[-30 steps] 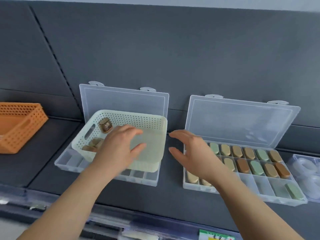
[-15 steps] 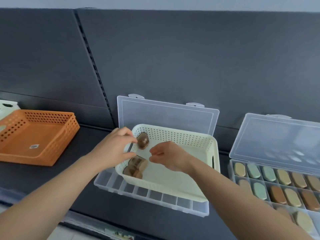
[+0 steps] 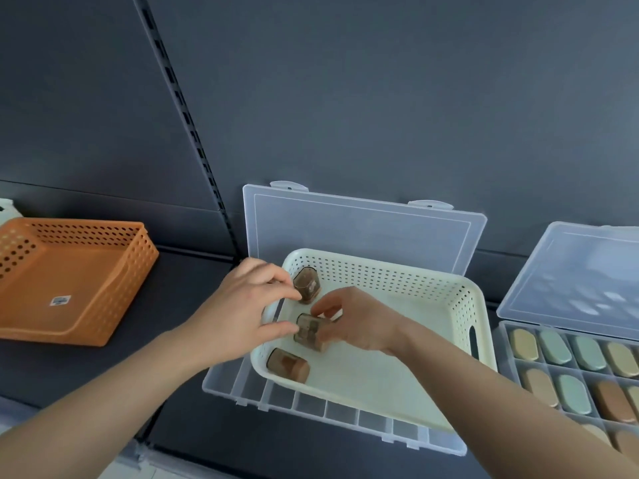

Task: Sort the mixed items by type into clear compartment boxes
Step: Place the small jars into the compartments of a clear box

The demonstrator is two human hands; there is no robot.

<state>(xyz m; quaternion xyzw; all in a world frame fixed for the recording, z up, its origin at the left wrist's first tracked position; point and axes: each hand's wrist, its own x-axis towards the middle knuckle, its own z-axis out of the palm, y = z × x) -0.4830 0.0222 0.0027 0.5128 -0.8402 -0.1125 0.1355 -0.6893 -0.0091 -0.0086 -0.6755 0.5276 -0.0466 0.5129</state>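
Head view: newly reached into cream basket (image 3: 380,267), pinching brown case (image 3: 306,335) with right fingers (image 3: 323,307), left fingers (image 3: 276,275) grip unclear, ready to sort.

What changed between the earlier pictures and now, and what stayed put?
The right hand moved left from the filled compartment box into the cream basket and gripped the middle brown block; the left hand reached in beside it. The basket stayed on the open clear box.
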